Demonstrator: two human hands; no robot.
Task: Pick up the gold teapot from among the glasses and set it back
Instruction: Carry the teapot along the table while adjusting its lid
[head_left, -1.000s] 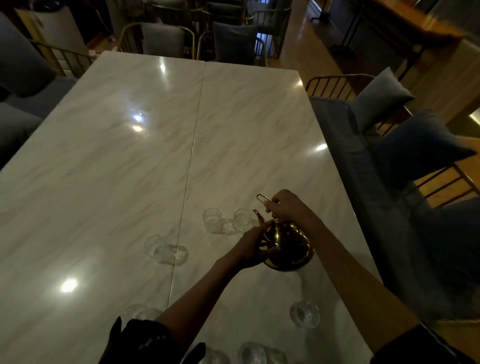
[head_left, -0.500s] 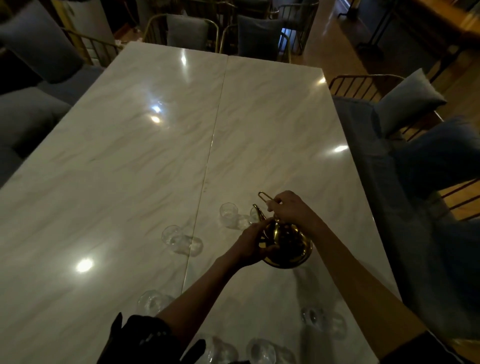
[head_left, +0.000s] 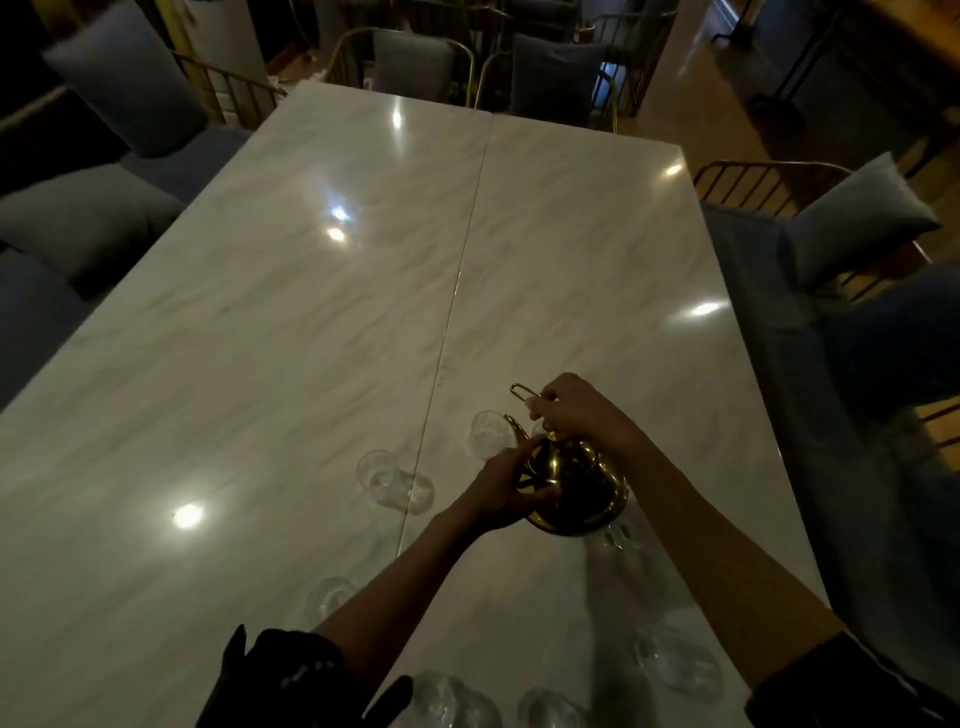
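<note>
The gold teapot hangs above the near right part of the marble table, held in both hands. My right hand grips its thin wire handle from above. My left hand cups the round body on its left side, just below the curved spout. Several clear glasses surround it: one glass beyond the spout, one glass to the left, another glass near my left forearm, and a glass under my right forearm.
More glasses stand at the table's near edge. Cushioned benches with gold metal frames line the right and left sides, and chairs stand at the far end. A seam runs down the table's middle.
The teapot stays in both hands at much the same spot in view. The view has shifted, so the table and glasses sit further right and lower.
</note>
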